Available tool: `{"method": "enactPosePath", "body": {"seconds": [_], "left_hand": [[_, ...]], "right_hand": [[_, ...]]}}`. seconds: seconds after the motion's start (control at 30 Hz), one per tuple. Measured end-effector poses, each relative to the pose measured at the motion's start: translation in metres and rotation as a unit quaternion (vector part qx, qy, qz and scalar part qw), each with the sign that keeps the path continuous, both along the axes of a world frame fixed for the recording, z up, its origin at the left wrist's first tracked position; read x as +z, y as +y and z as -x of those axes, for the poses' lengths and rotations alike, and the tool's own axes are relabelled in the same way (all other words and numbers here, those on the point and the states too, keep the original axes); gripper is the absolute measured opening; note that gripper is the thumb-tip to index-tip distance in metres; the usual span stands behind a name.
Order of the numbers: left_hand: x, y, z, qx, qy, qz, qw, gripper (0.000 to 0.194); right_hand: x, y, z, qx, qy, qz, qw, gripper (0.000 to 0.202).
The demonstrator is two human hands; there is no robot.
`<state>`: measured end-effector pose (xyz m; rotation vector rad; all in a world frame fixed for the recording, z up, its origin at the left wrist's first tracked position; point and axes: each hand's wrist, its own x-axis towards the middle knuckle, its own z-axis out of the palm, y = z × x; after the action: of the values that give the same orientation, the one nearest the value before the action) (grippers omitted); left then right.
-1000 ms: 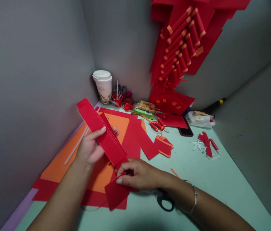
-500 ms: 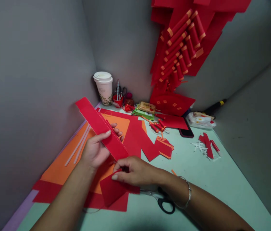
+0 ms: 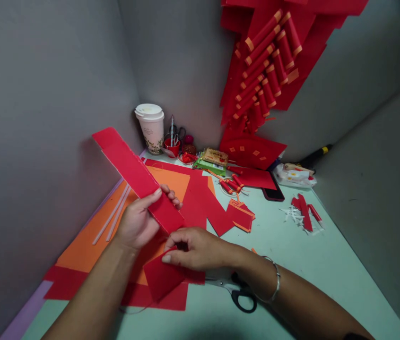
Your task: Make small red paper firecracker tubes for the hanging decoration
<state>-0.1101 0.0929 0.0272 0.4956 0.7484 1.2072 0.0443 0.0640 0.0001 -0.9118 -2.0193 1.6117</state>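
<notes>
A long red paper strip (image 3: 125,163) slants up and to the left, gripped by my left hand (image 3: 139,219) with the thumb on top and fingers behind. Just below its lower end, my right hand (image 3: 193,248) pinches a smaller red paper piece (image 3: 162,276) between thumb and fingers. Orange paper (image 3: 79,245) and red sheets (image 3: 200,198) lie beneath both hands. Black-handled scissors (image 3: 244,300) rest on the table under my right forearm, their blades partly hidden by red paper.
Behind stand a lidded cup (image 3: 150,130) and a small red pot (image 3: 172,147) with tools. Wrapped snacks (image 3: 214,158), a phone (image 3: 274,189) and paper scraps (image 3: 304,212) sit further right. Red paper rolls (image 3: 264,61) hang on the wall.
The long red strip has shifted up and to the left, with more of it reaching past my left hand. My right hand has barely moved.
</notes>
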Motion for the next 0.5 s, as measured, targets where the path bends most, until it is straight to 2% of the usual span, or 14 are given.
{"method": "enactPosePath", "body": {"seconds": [0.13, 0.27, 0.33, 0.4, 0.5], "left_hand": [[-0.001, -0.001, 0.000, -0.025, 0.043, 0.006, 0.999, 0.006], [0.000, 0.004, 0.013, 0.010, 0.076, -0.006, 0.997, 0.004], [0.000, 0.007, 0.020, 0.024, 0.092, -0.008, 0.995, 0.002], [-0.001, 0.009, 0.022, 0.025, 0.109, -0.007, 0.994, 0.001], [-0.001, 0.007, 0.018, 0.016, 0.133, -0.009, 0.991, 0.005]], "right_hand": [[0.007, 0.002, -0.003, -0.007, 0.002, 0.011, 1.000, 0.018], [0.016, 0.016, -0.026, -0.014, 0.028, 0.067, 0.997, 0.017], [0.016, 0.032, -0.044, -0.092, -0.002, 0.056, 0.994, 0.018], [0.009, 0.052, -0.061, -0.225, -0.086, 0.000, 0.970, 0.018], [-0.010, 0.081, -0.079, -0.296, -0.150, -0.022, 0.943, 0.016]]}}
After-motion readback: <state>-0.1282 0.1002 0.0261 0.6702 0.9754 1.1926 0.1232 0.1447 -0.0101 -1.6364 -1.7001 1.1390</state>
